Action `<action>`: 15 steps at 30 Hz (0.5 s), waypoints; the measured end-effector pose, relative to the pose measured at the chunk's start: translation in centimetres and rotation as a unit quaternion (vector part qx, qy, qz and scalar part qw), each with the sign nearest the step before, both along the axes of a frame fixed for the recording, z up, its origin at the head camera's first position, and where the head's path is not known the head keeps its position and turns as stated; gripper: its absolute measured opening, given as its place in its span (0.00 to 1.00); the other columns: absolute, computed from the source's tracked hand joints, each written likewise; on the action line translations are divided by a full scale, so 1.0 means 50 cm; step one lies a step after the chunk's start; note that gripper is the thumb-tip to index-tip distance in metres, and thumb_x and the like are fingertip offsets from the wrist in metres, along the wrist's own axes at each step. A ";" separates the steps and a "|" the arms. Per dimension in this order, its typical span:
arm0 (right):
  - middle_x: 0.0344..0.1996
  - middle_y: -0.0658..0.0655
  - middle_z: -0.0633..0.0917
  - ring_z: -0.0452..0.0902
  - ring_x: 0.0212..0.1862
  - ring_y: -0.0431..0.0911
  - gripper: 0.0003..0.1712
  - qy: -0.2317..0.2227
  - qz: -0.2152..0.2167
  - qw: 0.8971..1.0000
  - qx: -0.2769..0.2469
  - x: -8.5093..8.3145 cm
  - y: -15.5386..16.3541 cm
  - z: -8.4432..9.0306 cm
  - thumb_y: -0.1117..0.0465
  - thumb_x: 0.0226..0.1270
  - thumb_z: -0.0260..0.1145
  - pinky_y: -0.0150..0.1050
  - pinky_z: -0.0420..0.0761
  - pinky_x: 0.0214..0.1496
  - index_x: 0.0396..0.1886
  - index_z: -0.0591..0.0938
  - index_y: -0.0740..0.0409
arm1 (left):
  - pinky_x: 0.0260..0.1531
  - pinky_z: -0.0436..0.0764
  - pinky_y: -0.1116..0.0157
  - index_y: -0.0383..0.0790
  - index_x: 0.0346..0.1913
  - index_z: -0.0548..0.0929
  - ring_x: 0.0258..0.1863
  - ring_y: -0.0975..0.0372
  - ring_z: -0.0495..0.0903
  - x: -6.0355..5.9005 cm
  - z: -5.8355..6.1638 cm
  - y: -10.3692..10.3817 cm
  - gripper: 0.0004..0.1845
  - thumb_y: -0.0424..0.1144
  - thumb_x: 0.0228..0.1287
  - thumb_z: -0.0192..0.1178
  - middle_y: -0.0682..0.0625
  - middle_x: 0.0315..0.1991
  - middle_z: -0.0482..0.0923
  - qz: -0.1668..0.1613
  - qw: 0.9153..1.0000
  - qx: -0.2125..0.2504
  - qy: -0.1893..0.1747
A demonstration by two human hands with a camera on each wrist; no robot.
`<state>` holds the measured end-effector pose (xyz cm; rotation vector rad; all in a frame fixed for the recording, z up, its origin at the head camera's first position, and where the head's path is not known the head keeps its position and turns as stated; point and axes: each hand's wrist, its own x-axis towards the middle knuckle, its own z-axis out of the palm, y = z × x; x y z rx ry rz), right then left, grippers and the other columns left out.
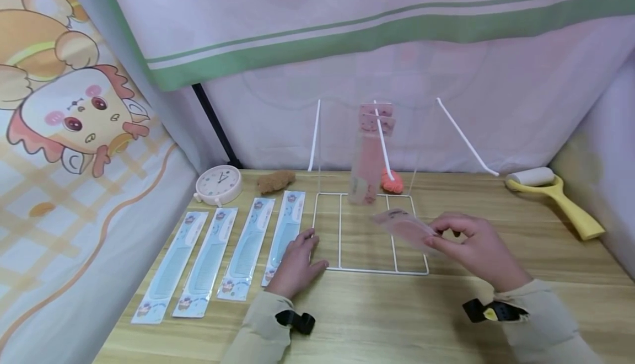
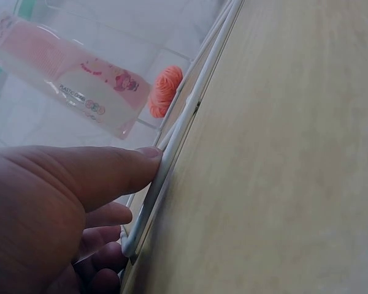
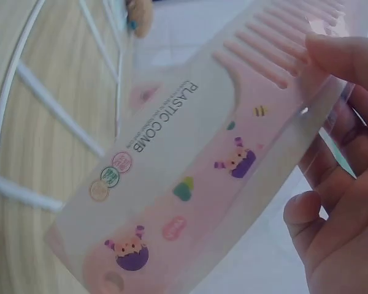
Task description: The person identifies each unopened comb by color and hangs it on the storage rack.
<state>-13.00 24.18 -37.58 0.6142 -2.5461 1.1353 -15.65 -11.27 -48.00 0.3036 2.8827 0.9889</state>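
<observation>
My right hand (image 1: 441, 234) pinches a pink plastic comb in a clear packet (image 1: 404, 229) by one end, tilted above the white wire rack (image 1: 339, 231). In the right wrist view the thumb lies on the teeth end of that comb (image 3: 190, 184) and the fingers curl behind the packet. My left hand (image 1: 312, 248) rests on the table at the rack's left edge. Its thumb (image 2: 110, 168) presses against the rack's base wire (image 2: 172, 159). Other pink combs (image 1: 372, 154) hang from the rack's middle hook, also seen in the left wrist view (image 2: 73, 79).
Several blue packaged combs (image 1: 233, 248) lie in a row left of the rack. Behind them stand a round white clock (image 1: 218, 185) and a brown plush piece (image 1: 275, 181). An orange ball (image 1: 392, 182) sits behind the rack. A yellow lint roller (image 1: 550, 187) lies at the right.
</observation>
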 end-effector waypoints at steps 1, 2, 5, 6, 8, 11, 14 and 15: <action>0.33 0.40 0.86 0.77 0.33 0.38 0.11 0.002 0.004 1.000 -0.012 0.002 -0.006 0.001 0.62 0.58 0.77 0.32 0.71 0.37 0.34 0.88 0.38 | 0.69 0.67 0.49 0.33 0.69 0.73 0.71 0.45 0.62 0.000 0.000 0.000 0.34 0.46 0.64 0.69 0.43 0.76 0.60 0.000 1.000 0.001 0.001; 0.34 0.41 0.87 0.76 0.33 0.38 0.11 0.002 0.006 1.000 -0.025 0.005 -0.011 0.002 0.63 0.58 0.77 0.32 0.71 0.36 0.34 0.88 0.39 | 0.69 0.67 0.49 0.33 0.69 0.72 0.72 0.46 0.62 0.000 0.000 0.000 0.34 0.46 0.64 0.69 0.43 0.76 0.60 0.000 1.000 0.000 0.000; 0.34 0.44 0.86 0.72 0.33 0.40 0.11 -0.003 0.009 0.998 -0.057 0.013 -0.027 0.006 0.66 0.58 0.77 0.34 0.69 0.30 0.34 0.88 0.43 | 0.69 0.67 0.49 0.34 0.69 0.72 0.72 0.46 0.62 -0.001 0.000 0.001 0.34 0.47 0.65 0.69 0.44 0.76 0.59 0.000 1.000 0.002 -0.002; 0.33 0.44 0.86 0.70 0.32 0.41 0.11 -0.006 0.008 0.998 -0.067 0.015 -0.032 0.007 0.66 0.58 0.77 0.35 0.69 0.29 0.34 0.88 0.44 | 0.69 0.67 0.49 0.33 0.69 0.72 0.72 0.45 0.62 -0.001 0.000 0.001 0.34 0.46 0.65 0.69 0.43 0.76 0.59 -0.001 1.000 0.002 -0.002; 0.32 0.45 0.86 0.69 0.32 0.42 0.10 -0.013 0.008 0.996 -0.087 0.019 -0.041 0.008 0.67 0.58 0.76 0.37 0.68 0.26 0.34 0.88 0.46 | 0.69 0.67 0.49 0.33 0.69 0.72 0.71 0.45 0.62 -0.001 0.000 0.000 0.34 0.46 0.65 0.69 0.43 0.76 0.59 -0.002 1.000 0.002 -0.002; 0.30 0.46 0.85 0.68 0.32 0.42 0.10 -0.015 0.004 0.994 -0.111 0.022 -0.054 0.007 0.69 0.58 0.76 0.38 0.67 0.26 0.33 0.87 0.48 | 0.69 0.67 0.49 0.33 0.69 0.72 0.72 0.45 0.62 -0.001 0.000 0.000 0.35 0.46 0.65 0.69 0.43 0.76 0.59 0.000 1.000 0.002 -0.004; 0.28 0.47 0.83 0.68 0.32 0.42 0.10 -0.009 0.003 0.991 -0.131 0.024 -0.063 0.004 0.70 0.58 0.75 0.38 0.67 0.26 0.32 0.87 0.50 | 0.69 0.67 0.49 0.34 0.69 0.72 0.72 0.45 0.61 -0.001 0.000 0.000 0.35 0.47 0.65 0.69 0.43 0.76 0.59 0.001 1.000 0.000 -0.004; 0.27 0.47 0.83 0.69 0.32 0.42 0.10 -0.008 0.002 0.990 -0.138 0.024 -0.066 0.004 0.71 0.58 0.75 0.37 0.67 0.26 0.32 0.86 0.51 | 0.69 0.67 0.49 0.34 0.69 0.72 0.72 0.45 0.62 -0.002 0.000 0.000 0.35 0.47 0.64 0.69 0.44 0.76 0.59 0.002 1.000 0.000 -0.003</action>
